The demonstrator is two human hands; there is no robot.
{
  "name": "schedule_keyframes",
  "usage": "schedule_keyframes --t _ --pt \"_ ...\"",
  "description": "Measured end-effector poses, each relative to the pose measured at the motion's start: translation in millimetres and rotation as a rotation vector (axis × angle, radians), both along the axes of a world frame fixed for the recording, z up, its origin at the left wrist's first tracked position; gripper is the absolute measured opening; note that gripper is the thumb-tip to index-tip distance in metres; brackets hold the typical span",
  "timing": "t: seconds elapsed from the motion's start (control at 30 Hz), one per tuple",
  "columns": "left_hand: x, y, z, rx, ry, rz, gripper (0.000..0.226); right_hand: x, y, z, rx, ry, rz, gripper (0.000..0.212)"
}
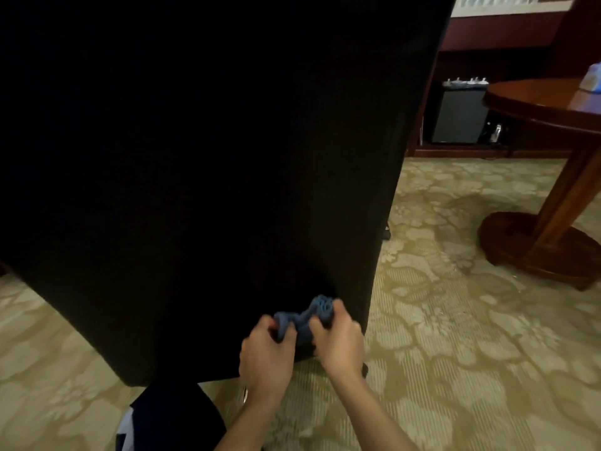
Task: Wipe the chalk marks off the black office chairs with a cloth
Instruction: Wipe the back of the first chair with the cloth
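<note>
Black office chair (pixel 201 157) back fills the view from nine o'clock across to about one o'clock, its dark fabric showing no mark that can be made out in the dim light. Below it, at six o'clock, a dark trouser leg (pixel 175 415) shows against the patterned carpet (pixel 455 336). Just right of that, the left hand (pixel 265 353) curls its fingers round one end of a bunched blue cloth (pixel 309 315), and the right hand (pixel 340 340) grips the other end, so the cloth is held between the two hands right against the chair's lower right corner. Toward three o'clock stands a round wooden counter (pixel 536 102) on a pedestal base (pixel 533 249), with a pale blue thing (pixel 592 81), too blurred to identify, on its top. Behind it, at two o'clock, a dark cabinet (pixel 457 118) sits in a wooden alcove.
</note>
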State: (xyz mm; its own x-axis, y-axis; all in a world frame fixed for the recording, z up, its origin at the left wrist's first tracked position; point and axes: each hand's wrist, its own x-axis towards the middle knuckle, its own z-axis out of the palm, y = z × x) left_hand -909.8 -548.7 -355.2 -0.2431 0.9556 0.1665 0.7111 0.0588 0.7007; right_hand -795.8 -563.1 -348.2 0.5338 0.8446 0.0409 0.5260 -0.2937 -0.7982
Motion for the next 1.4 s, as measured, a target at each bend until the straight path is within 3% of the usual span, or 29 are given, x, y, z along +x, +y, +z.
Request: schedule_keyframes --t 0.1,0.2,0.33,0.43,0.53,0.7,0.9,0.97,1.17,1.3,1.4 --pt "2.9 -20.3 -26.0 -0.015 -0.045 -0.038 0.028 2.3 -20.4 -27.5 -0.117 0.021 0.023 0.025" --pt "11.0 -24.5 -17.4 0.113 -0.183 -0.121 0.03 12.1 -24.9 -20.5 0.064 0.135 -0.008 0.01" --pt "31.7 -20.0 38.0 0.312 -0.476 -0.194 0.028 28.7 -17.7 46.2 0.395 0.302 -0.024 0.012" --pt "41.8 -21.7 94.3 0.475 -0.554 -0.237 0.017 35.7 -16.0 105.3 0.63 0.297 0.01 0.012" --pt "42.0 -16.1 112.5 0.505 -0.56 -0.233 0.014 37.9 -11.2 121.1 0.679 0.246 0.084 0.014" --pt "28.9 -11.9 40.1 0.332 -0.544 -0.073 0.016 24.3 -8.7 46.7 0.432 0.39 0.145 0.016" --pt "14.7 -35.9 -58.1 -0.175 -0.602 0.132 0.015 6.5 -42.0 -73.9 0.048 0.432 0.056 0.006" --pt "16.2 -41.3 -61.4 -0.29 -0.627 0.121 0.01 9.8 -46.9 -78.2 0.057 0.477 0.011 0.006" --pt "69.0 -31.0 -36.1 -0.659 -0.965 0.01 0.006 66.6 -28.7 -42.2 0.157 0.438 -0.159 0.007" --pt "117.5 -34.3 -24.3 -0.699 -1.112 0.028 0.004 91.0 -31.8 -27.4 0.259 0.38 -0.248 0.005" --pt "132.2 -40.9 -30.0 -0.695 -1.151 0.075 0.014 99.9 -21.4 -29.8 0.204 0.428 -0.199 0.01"
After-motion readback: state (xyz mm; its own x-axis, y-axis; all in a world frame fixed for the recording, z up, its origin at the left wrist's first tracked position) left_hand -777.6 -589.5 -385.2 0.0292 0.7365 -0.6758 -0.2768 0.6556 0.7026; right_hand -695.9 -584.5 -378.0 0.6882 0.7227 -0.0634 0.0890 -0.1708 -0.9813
